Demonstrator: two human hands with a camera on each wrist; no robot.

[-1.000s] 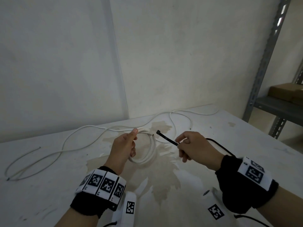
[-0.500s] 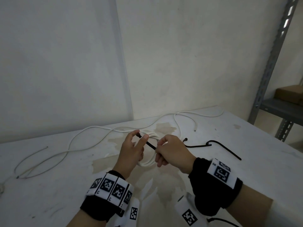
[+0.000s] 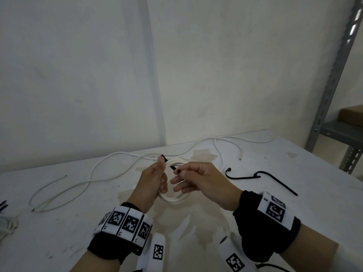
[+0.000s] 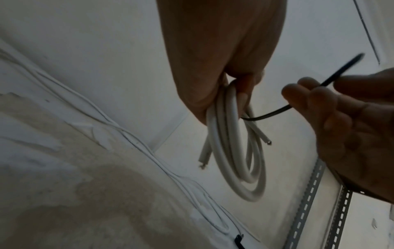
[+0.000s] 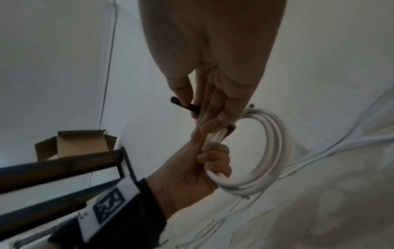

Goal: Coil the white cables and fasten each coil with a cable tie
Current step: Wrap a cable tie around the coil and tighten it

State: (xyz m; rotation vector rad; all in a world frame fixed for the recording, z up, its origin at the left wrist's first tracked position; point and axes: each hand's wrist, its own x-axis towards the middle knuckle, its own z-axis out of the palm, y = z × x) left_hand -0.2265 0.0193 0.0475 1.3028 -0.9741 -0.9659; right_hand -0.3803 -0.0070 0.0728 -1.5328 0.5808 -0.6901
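My left hand (image 3: 155,179) grips a small coil of white cable (image 3: 172,199) above the table; the coil (image 4: 234,151) hangs from its curled fingers with both cut ends loose. A black cable tie (image 3: 172,167) crosses the coil at the grip, and its head pokes up beside my left thumb. My right hand (image 3: 196,178) pinches the tie's strap (image 4: 266,115) between thumb and fingertips, close to the left hand. In the right wrist view the tie (image 5: 185,106) sits under the right fingers, with the coil (image 5: 275,151) just beyond.
Long loose white cables (image 3: 110,167) snake across the stained white table (image 3: 294,213) behind the hands. Spare black cable ties (image 3: 243,176) lie to the right. A metal shelf rack (image 3: 334,75) with a cardboard box (image 3: 351,114) stands at the far right.
My right hand has carried the black tie leftward from open air to the coil. The tie's head now shows beside my left thumb, and the two hands are nearly touching.
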